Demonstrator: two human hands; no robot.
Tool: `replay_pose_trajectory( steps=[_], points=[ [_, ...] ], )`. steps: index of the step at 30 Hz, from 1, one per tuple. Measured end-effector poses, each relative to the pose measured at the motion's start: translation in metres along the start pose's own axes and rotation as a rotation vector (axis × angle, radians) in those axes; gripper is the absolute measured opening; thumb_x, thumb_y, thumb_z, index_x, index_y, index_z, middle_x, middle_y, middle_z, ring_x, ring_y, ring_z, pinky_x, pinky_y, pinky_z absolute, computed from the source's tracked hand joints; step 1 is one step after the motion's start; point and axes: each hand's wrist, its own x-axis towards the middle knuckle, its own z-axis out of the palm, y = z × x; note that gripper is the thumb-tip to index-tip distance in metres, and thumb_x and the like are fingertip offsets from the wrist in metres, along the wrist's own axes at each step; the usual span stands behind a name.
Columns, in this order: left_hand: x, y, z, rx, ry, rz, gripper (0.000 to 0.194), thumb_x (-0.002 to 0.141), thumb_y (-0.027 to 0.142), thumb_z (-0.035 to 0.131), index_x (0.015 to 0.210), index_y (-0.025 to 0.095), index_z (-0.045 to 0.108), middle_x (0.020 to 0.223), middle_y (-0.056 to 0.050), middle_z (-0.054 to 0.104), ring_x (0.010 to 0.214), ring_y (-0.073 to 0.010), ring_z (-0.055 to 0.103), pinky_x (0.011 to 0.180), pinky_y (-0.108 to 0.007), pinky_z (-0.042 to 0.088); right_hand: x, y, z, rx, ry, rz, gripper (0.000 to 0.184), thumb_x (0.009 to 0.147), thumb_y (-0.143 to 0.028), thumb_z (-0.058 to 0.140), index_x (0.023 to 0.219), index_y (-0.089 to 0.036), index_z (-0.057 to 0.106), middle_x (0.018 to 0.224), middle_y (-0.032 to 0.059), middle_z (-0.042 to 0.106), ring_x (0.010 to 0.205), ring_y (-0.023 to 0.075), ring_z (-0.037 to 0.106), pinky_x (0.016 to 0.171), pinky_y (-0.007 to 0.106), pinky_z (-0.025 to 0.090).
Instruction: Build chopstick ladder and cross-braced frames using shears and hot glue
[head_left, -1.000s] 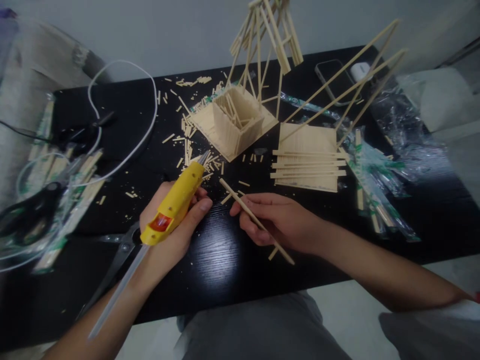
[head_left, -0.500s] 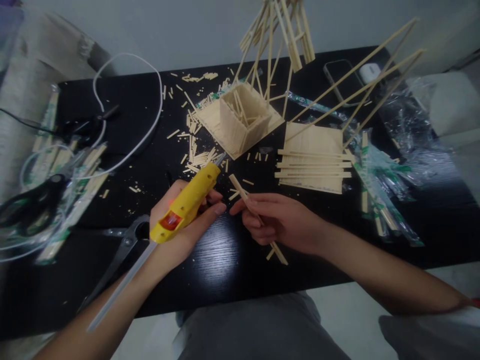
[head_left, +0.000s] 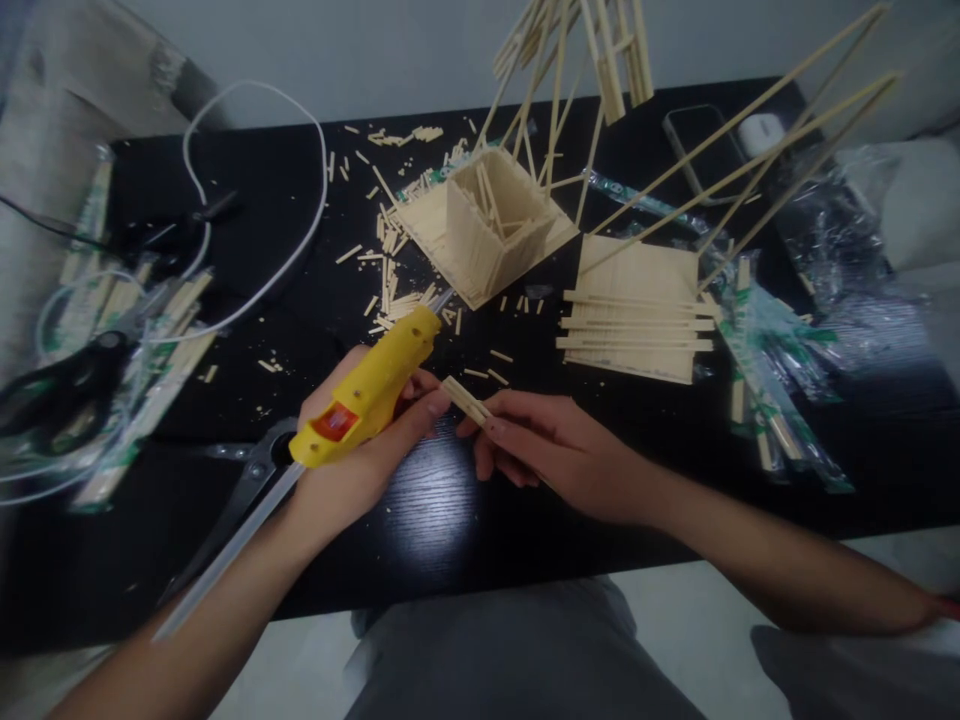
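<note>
Left hand [head_left: 349,490]: was wrapped around the yellow glue gun [head_left: 375,385], which pointed forward.
Right hand [head_left: 566,455]: pinched wooden sticks [head_left: 466,399] between thumb and fingers.
Wooden sticks: slanted out of the right grip, their free end just beside the left hand.
Wooden box [head_left: 487,235]: stood beyond both hands.

The stick tower [head_left: 556,100] is cut off by the top edge; the held sticks [head_left: 466,400] are partly hidden by the right hand [head_left: 566,455].
</note>
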Motion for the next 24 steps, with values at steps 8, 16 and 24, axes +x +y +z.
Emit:
replay_pose_trajectory(
  steps=[8,16,24],
  points=[
    [0.0008,0.0067,0.0055,-0.095,-0.036,-0.071,0.033,0.082,0.038,0.087,0.08,0.024,0.057,0.088,-0.002,0.071,0.079,-0.0199,0.068,0.07,-0.035,0.055,-0.002,0.0017,0.0036,-0.085,0.08,-0.027,0.035,0.107,-0.052,0.065,0.099,-0.018,0.068,0.082,0.001,0.068,0.059,0.0098,0.055,0.051,0.023,0.042],
    [-0.0025,0.007,0.0038,-0.065,-0.062,-0.095,0.028,0.085,0.039,0.085,0.081,0.023,0.063,0.087,-0.002,0.069,0.078,-0.0183,0.067,0.067,-0.033,0.053,0.0014,0.0073,0.0064,0.043,0.198,-0.039,0.033,0.094,-0.047,0.082,0.098,-0.02,0.066,0.081,0.0,0.068,0.064,0.0132,0.066,0.055,0.024,0.057],
    [-0.0026,0.0073,0.0033,-0.059,-0.049,-0.046,0.029,0.084,0.036,0.086,0.083,0.024,0.059,0.089,-0.002,0.073,0.08,-0.0203,0.07,0.071,-0.036,0.055,-0.0009,0.0077,0.0059,-0.111,0.258,-0.15,0.019,0.097,-0.033,0.081,0.098,-0.02,0.068,0.078,-0.0009,0.07,0.066,0.0127,0.067,0.061,0.024,0.058]
  ],
)
